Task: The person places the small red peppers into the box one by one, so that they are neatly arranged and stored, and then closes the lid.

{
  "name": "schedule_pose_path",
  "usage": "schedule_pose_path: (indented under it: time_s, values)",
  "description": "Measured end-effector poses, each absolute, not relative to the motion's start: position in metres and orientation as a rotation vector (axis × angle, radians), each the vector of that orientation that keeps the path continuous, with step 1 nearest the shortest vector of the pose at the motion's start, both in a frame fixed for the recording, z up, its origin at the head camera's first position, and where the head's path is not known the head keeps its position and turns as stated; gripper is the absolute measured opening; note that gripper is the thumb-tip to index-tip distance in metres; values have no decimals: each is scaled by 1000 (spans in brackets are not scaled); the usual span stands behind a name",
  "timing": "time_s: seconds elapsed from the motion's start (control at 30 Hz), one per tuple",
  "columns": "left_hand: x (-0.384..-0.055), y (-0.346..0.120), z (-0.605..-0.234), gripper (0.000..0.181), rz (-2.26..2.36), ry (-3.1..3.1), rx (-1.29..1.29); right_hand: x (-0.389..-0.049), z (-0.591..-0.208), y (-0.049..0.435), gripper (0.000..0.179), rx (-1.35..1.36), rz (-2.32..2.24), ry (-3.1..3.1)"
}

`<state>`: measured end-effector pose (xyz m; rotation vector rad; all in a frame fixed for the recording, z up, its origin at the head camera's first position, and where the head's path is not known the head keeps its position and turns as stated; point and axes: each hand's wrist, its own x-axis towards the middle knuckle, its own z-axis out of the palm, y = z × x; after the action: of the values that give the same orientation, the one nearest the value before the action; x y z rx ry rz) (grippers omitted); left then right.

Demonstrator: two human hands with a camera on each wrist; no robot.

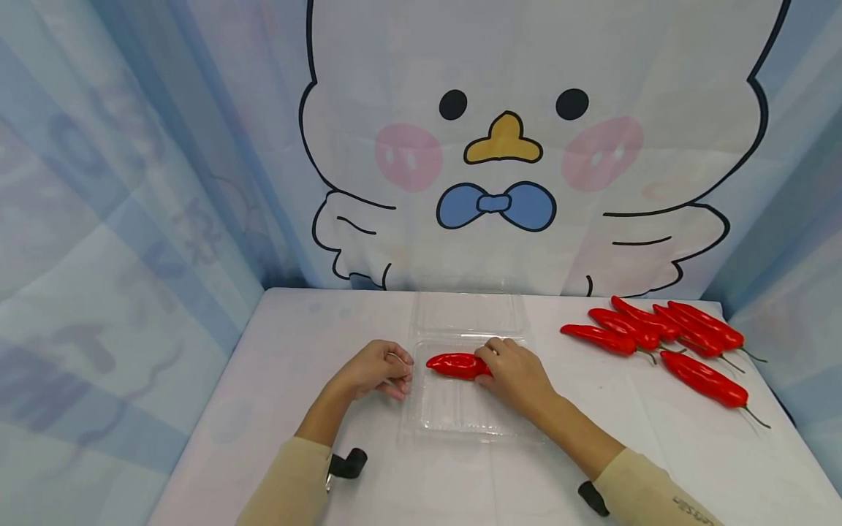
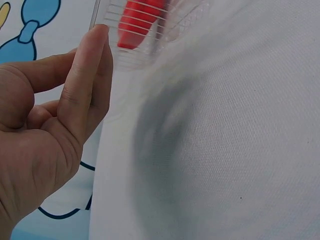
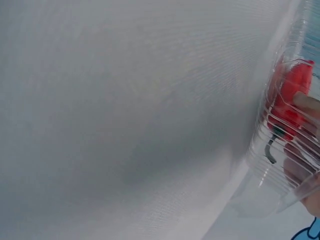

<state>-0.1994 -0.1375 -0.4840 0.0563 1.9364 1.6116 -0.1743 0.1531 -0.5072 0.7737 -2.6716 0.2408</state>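
A red chili pepper (image 1: 455, 365) lies lengthwise inside a clear plastic box (image 1: 454, 420), its tip pointing left. My right hand (image 1: 516, 376) holds the pepper's stem end, the fingers over it and the thumb on the near side. Through the ribbed wall in the right wrist view, the pepper (image 3: 295, 85) shows its dark, curved stem. At the box's left edge is my left hand (image 1: 378, 369), holding no pepper. The left wrist view shows that hand's long fingers (image 2: 82, 85) fairly straight, tips by the box wall; whether they press it is unclear.
Several more red chili peppers (image 1: 704, 380) lie on the white table (image 1: 309, 329) at the right, with green stems towards the near right. The box's clear lid (image 1: 470, 313) is folded back, away from me. A printed curtain (image 1: 408, 256) hangs behind the table.
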Motion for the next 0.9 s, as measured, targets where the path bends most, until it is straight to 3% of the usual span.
schedule_pose_path:
  time_s: [0.5, 0.9]
  values:
    - [-201, -137, -487, 16, 1610, 1951, 64, -176, -490, 159, 45, 684, 391, -2793]
    - [-200, -136, -486, 16, 1597, 1970, 48, -174, -471, 191, 47, 568, 618, -2795]
